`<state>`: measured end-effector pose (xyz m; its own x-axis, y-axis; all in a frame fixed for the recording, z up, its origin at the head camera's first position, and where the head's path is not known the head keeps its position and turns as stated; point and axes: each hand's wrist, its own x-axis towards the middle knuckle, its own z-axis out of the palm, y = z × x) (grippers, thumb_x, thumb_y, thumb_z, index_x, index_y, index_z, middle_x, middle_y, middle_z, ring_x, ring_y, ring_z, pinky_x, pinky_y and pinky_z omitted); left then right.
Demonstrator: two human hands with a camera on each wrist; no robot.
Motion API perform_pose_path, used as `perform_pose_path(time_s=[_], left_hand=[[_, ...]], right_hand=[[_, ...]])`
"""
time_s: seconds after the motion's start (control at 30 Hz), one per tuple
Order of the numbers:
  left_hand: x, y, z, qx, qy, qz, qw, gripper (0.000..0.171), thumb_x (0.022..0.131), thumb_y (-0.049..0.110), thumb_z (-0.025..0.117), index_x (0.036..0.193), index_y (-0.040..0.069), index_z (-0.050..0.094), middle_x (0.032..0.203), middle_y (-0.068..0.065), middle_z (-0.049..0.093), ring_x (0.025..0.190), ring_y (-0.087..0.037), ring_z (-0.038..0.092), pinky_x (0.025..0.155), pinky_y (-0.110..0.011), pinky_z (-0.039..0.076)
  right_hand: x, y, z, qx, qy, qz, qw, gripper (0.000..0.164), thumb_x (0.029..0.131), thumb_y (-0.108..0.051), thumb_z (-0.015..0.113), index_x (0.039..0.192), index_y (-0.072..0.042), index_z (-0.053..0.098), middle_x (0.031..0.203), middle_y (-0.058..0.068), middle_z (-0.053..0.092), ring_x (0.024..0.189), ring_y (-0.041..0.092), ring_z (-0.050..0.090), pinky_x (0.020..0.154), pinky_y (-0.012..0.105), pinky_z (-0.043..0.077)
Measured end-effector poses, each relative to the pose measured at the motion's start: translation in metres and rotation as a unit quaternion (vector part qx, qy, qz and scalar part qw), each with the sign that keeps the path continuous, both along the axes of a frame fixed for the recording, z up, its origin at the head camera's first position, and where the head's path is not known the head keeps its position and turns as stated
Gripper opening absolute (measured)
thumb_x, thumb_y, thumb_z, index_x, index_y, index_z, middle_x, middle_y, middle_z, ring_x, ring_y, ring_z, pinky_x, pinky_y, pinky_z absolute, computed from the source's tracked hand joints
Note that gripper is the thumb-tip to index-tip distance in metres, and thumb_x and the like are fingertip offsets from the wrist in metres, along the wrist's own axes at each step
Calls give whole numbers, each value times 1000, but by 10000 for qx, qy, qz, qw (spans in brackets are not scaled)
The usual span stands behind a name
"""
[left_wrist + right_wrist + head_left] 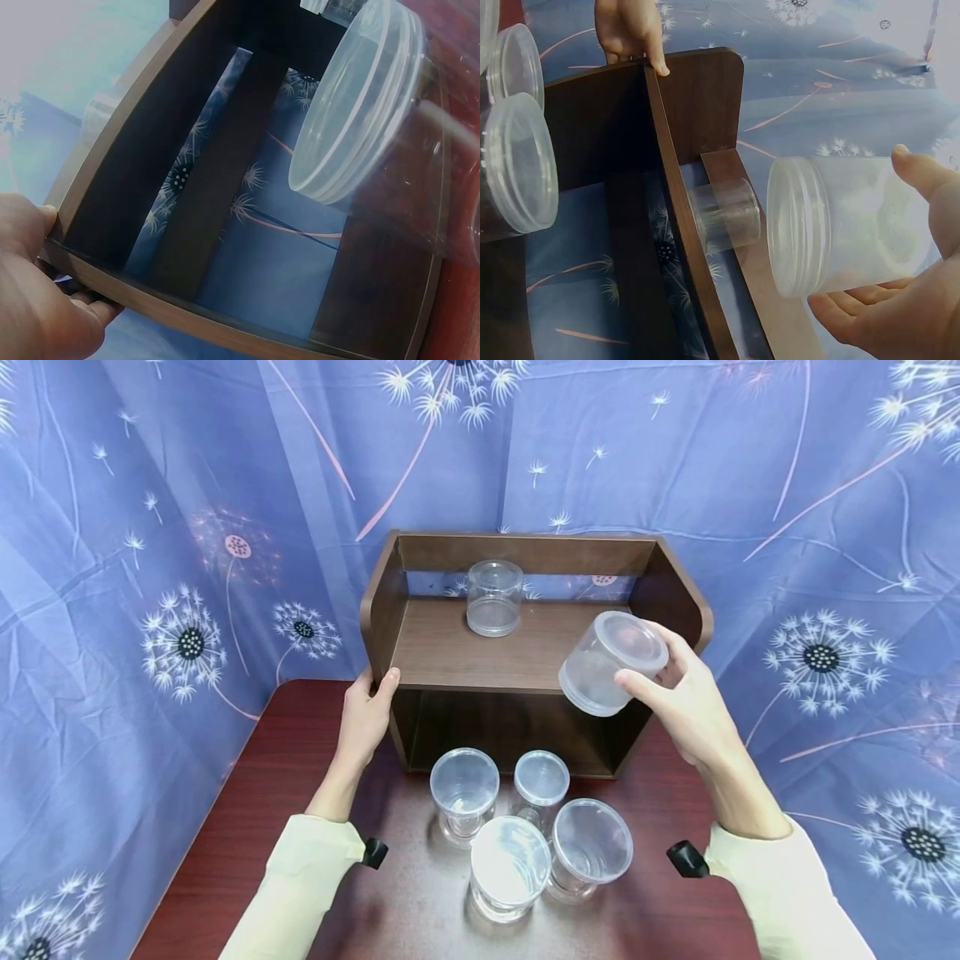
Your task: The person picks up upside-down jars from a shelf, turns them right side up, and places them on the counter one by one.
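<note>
My right hand (686, 702) grips a clear plastic jar (611, 664), holding it tilted above the right front of the brown two-tier shelf (480, 660). In the right wrist view, the held jar (855, 225) has its ridged, frosted end turned away from the palm, with the thumb on one side and fingers on the other. My left hand (365, 714) grips the shelf's left side at the middle board, thumb on the front edge, as the left wrist view also shows. Another clear jar (495, 597) stands on the upper board, left of the held one.
Several clear jars with frosted round tops stand close together on the red-brown table before the shelf: a back left jar (465, 785), a small jar (542, 778), a front jar (510, 864) and a right jar (591, 843). A blue dandelion-print curtain (300, 527) hangs behind.
</note>
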<state>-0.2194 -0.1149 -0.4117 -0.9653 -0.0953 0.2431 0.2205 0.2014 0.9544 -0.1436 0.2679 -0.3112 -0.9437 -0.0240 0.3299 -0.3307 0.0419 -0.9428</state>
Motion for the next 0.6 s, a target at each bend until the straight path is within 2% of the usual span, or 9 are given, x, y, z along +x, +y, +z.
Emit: perform_pose_path(time_s=[0.2,0.37,0.6], left_hand=[[0,-1,0,32,-19,-32,10000,46,107,28,56,148,7,55,146,-16,56,135,-22,49,113,-44,38],[0,-1,0,50,-78,-10,10000,43,107,27,57,142,3,58,139,-18,60,128,-23,52,109,-44,40],[0,-1,1,37,-115,-13,9999,43,107,29,57,141,3,58,138,-18,60,127,-24,52,108,-44,40]], right_hand=[[12,4,-8,109,-3,-1,9999,63,94,3,70,151,-9,46,134,6,58,112,11,61,90,16,50],[19,5,-15,-23,38,57,10000,63,94,7,67,151,-7,45,135,6,57,114,11,61,93,17,50],[28,2,-26,110,-123,-13,9999,64,94,5,69,153,-7,44,135,5,59,116,10,62,95,17,50]])
